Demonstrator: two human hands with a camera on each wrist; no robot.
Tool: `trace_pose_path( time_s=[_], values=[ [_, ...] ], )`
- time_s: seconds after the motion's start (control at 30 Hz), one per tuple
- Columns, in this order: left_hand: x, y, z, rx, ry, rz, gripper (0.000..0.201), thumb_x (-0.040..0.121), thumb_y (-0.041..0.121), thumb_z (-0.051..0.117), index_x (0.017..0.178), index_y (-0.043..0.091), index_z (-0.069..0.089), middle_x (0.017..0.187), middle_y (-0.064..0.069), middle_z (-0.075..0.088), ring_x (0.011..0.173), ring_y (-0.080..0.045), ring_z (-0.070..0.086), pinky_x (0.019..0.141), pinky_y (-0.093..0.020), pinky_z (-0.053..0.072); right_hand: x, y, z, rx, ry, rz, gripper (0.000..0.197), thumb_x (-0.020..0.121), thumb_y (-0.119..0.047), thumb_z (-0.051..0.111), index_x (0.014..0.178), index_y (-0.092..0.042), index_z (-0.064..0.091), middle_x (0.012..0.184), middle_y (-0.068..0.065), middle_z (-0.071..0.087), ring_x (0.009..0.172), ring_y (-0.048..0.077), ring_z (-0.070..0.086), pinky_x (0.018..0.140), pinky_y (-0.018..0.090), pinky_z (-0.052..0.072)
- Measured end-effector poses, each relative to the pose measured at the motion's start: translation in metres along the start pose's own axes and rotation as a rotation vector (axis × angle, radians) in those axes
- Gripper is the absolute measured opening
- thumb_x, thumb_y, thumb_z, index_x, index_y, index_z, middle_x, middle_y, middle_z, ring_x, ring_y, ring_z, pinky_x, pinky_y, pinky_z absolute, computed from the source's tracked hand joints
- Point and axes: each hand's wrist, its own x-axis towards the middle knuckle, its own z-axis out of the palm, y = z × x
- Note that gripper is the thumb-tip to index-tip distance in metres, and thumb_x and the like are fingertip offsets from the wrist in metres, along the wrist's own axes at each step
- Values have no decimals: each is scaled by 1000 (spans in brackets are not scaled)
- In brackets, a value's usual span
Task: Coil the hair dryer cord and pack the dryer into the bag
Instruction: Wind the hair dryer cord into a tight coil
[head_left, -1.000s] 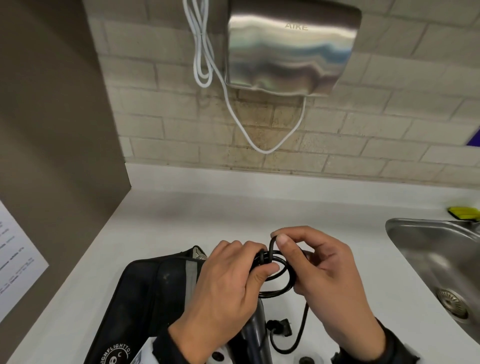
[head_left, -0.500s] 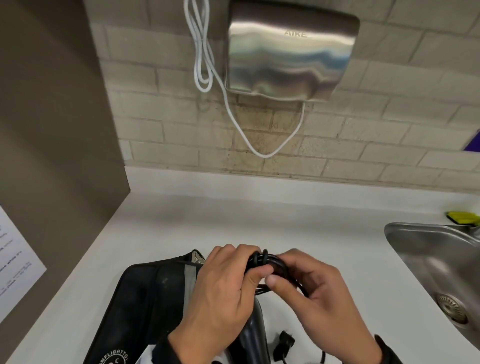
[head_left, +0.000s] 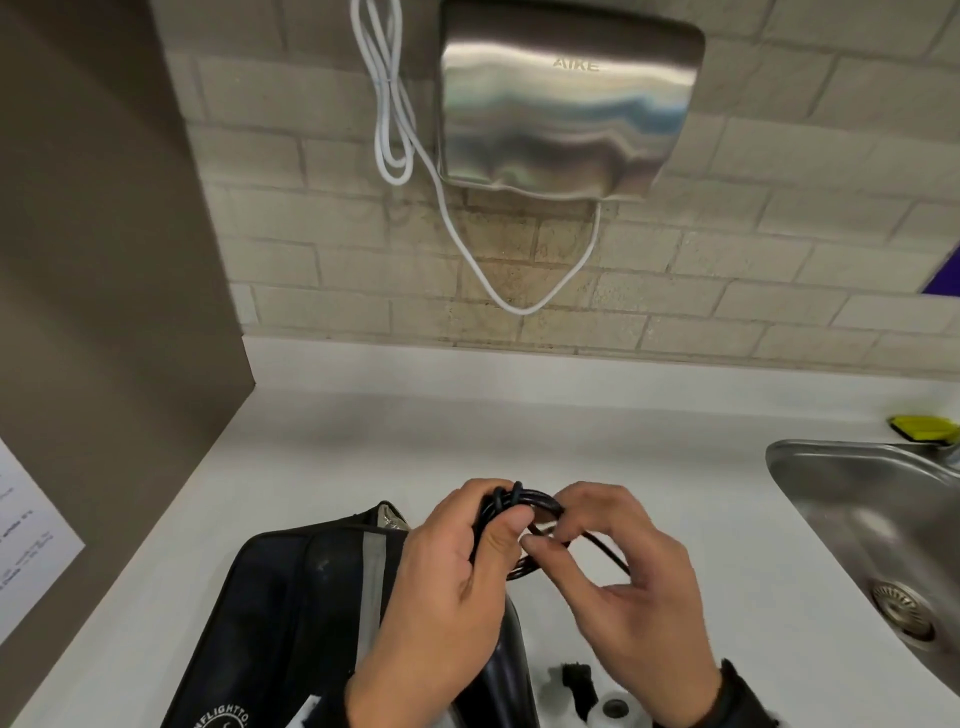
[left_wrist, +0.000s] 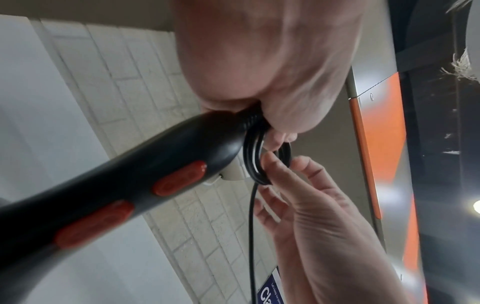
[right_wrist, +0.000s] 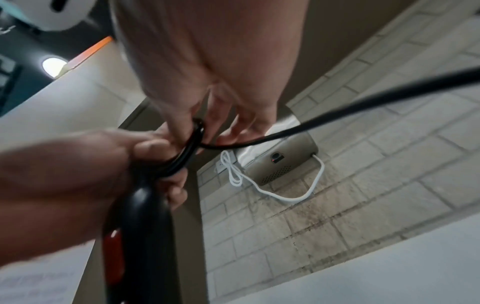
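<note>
My left hand (head_left: 467, 566) grips the coiled black cord (head_left: 524, 501) at the end of the black hair dryer handle (left_wrist: 124, 185), which carries two red switches. The right hand (head_left: 618, 561) pinches the cord beside the coil; its loose strand (right_wrist: 363, 107) runs off to the right. In the right wrist view both hands meet at the coil (right_wrist: 191, 150). The plug (head_left: 576, 680) lies on the counter below my hands. The black bag (head_left: 291, 613) lies flat under my left forearm, at the lower left.
White counter (head_left: 467, 447) runs back to a brick wall. A steel sink (head_left: 872, 519) sits at the right, a yellow sponge (head_left: 922, 426) behind it. A steel hand dryer (head_left: 566, 104) with a white cable (head_left: 395, 130) hangs on the wall. Brown partition (head_left: 104, 260) at left.
The right hand has brought another turn of cord round the coil and drawn the loose strand shorter. The plug has slid closer along the counter. The left hand has kept its grip.
</note>
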Motion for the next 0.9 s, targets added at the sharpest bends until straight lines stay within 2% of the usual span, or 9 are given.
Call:
trace_pose_path(
  time_s=[0.07,0.13,0.23,0.3,0.4,0.57,0.67,0.8,0.9],
  values=[
    [1,3,2,-14,18,-12,16,93,31,49,86,25,63,59,24,58,52,5,54,53,0,38,-7,7,9,-272,106,-168,6,82,-22,75,85,-19,71,96,-6,75,88,25,64,76,37,51],
    [1,3,4,-19,32,-21,17,95,32,50,84,28,62,62,23,62,58,4,59,55,-1,43,-14,10,20,-459,199,-185,10,89,-28,68,95,-21,71,105,3,75,87,28,61,72,40,49],
    [-1,-7,6,108,31,14,20,96,49,45,93,37,61,78,12,67,77,-14,66,69,-26,56,-19,1,30,-377,175,-48,18,97,-36,54,97,-25,68,116,-3,71,96,23,59,77,35,50],
    [-2,-13,6,210,75,45,24,92,54,41,94,37,58,77,11,65,77,-17,62,68,-40,54,-17,-12,25,-179,83,170,16,90,-41,56,92,-34,70,126,-18,62,108,15,57,87,18,45],
    [1,-15,5,339,144,79,28,92,56,36,94,38,57,75,15,63,79,-14,57,66,-38,50,-15,-26,12,35,-51,446,26,79,-56,55,78,-37,73,134,-22,52,118,11,52,90,15,38],
    [1,-13,9,395,162,103,28,94,58,34,98,39,54,72,16,62,75,-8,52,66,-33,49,-24,-30,-8,106,-88,486,56,67,-83,54,63,-29,69,132,-20,56,118,7,51,92,29,40],
    [2,-11,12,429,170,132,33,96,60,27,96,38,52,69,15,63,76,-9,50,66,-26,46,-33,-24,-20,92,-129,510,54,68,-85,51,56,-35,66,128,-21,57,109,6,54,92,23,43],
    [7,-15,9,439,205,82,35,95,63,27,94,39,52,67,14,62,76,-9,49,65,-20,42,-54,-16,-31,83,-101,371,45,83,-69,54,52,-38,60,99,-13,66,76,10,56,77,12,42],
    [11,-20,3,452,217,56,28,95,54,35,94,36,55,68,16,62,78,-7,51,66,-17,40,-57,5,-29,236,-32,252,29,85,-27,50,62,-18,65,71,-13,68,60,11,59,77,17,50]
  ],
)
